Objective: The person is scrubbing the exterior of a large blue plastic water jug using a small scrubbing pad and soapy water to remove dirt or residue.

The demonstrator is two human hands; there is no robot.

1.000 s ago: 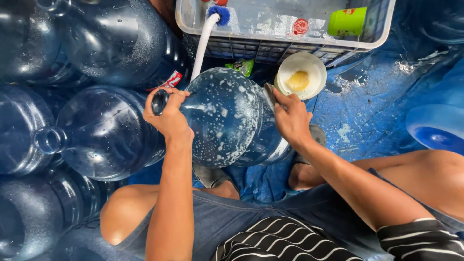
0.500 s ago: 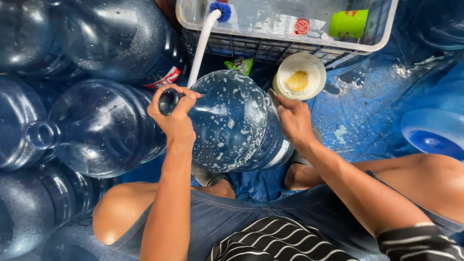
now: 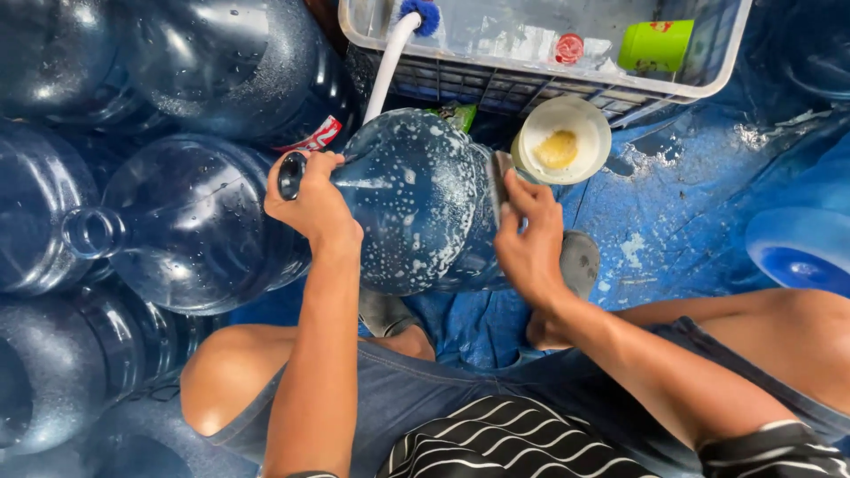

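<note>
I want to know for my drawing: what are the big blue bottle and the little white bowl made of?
The soapy water jug looks like clear blue hard plastic, glossy: you can see through it. The white bowl looks like smooth plastic with a dull shine, though I cannot be sure.

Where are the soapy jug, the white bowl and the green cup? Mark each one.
soapy jug [image 3: 416,204], head view, on its sudsy side wall.
white bowl [image 3: 580,124], head view, on its inner wall near the rim.
green cup [image 3: 655,46], head view, on its side, lying in the crate.
</note>
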